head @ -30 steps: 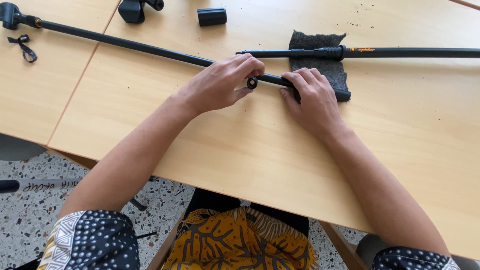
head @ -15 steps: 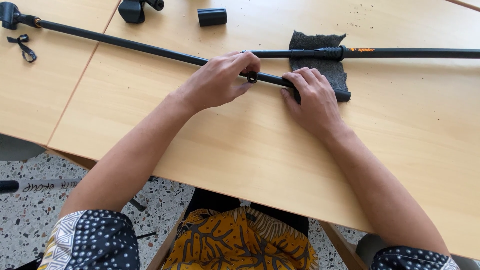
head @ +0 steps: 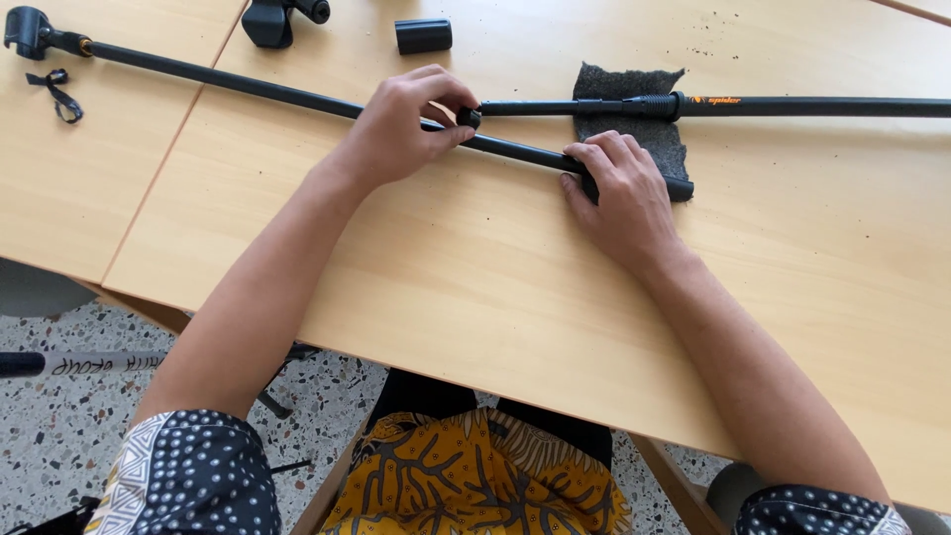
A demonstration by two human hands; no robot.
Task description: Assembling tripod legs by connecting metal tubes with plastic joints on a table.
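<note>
Pole tip (head: 469, 116) sits in left hand (head: 401, 129) grip — pinched.

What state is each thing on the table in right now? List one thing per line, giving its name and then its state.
Long pole: lying flat, pressed down by the right hand.
Thin pole: lying flat, its end pinched by the left hand.
Cloth: spread flat under both poles.
Cap: lying loose, apart from the poles.
Strap: loose beside the long pole's head.
</note>
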